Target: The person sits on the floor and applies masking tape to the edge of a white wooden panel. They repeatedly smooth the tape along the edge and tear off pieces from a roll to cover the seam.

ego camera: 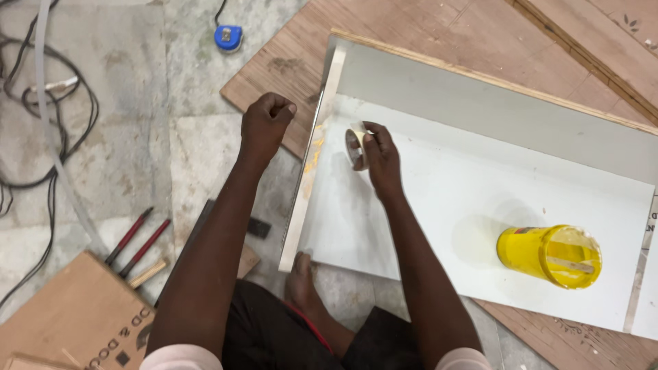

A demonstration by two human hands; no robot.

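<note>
My right hand (379,159) grips a tape roll (356,146) over the white panel (480,199). Left hand (266,123) is clenched by the panel's edge strip (310,161). Yellow tub (550,255) sits well apart.

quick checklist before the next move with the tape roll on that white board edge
1. Right hand grips the tape roll: ok.
2. Left hand closed at the board's left edge strip; whether it pinches a tape end: cannot tell.
3. White board lies flat on brown plywood: ok.
4. Yellow tub on its side on the board, away from the hands: ok.
5. Yellowish smear on the edge strip near the roll: not ok.
</note>
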